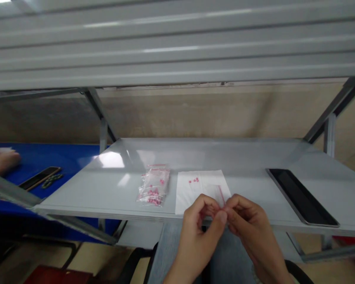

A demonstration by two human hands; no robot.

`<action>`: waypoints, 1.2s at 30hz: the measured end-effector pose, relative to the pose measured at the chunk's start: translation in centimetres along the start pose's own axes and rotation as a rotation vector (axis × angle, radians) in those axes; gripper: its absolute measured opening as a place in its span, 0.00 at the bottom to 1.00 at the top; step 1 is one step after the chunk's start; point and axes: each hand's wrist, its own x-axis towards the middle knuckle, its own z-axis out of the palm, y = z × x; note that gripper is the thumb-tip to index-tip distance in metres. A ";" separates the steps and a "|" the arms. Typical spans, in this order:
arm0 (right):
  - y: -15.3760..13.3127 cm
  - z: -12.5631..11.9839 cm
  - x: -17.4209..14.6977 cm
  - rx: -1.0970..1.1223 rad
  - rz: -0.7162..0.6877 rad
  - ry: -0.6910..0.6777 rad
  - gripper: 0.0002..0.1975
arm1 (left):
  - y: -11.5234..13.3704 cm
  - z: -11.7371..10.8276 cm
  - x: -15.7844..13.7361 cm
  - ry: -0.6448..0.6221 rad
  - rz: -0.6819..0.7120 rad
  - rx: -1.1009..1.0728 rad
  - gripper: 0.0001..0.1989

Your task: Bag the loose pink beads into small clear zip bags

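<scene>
My left hand (201,232) and my right hand (248,225) meet at the fingertips over the shelf's front edge. Both pinch a small clear zip bag (219,192) with a red strip along one side. The bag's lower part is hidden behind my fingers. Just beyond them lies a white paper sheet (185,197), with several small red beads (196,180) on its far half. To the left of the paper is a pile of clear zip bags (154,185) holding similar red pieces.
A dark tablet (303,197) lies on the grey shelf (100,193) at right. At far left, another person's hand (4,161) is over a blue table (73,156) with a phone (40,178). Metal struts (99,106) flank the shelf; a ribbed grey panel (177,47) hangs above.
</scene>
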 end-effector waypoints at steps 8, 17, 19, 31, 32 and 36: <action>0.1 0.5 -0.5 -0.177 -0.048 -0.221 0.19 | -1.6 -1.7 -0.4 0.008 -0.059 -0.002 0.16; 0.1 0.9 -0.8 -0.155 -0.017 -0.227 0.16 | -0.9 -2.9 -0.6 -0.101 0.006 0.134 0.17; 0.2 1.1 -0.8 -0.121 -0.012 -0.248 0.16 | -0.9 -3.1 -0.5 -0.131 0.007 0.124 0.18; 0.8 1.0 -0.3 -0.156 0.010 -0.318 0.11 | -1.6 -3.6 -0.4 -0.197 -0.046 0.089 0.18; 0.8 1.0 -0.3 -0.173 0.003 -0.314 0.11 | -1.5 -3.7 -0.3 -0.197 -0.036 0.100 0.18; 1.0 1.0 -0.3 -0.231 -0.006 -0.311 0.10 | -1.2 -3.8 0.0 -0.225 0.011 0.141 0.19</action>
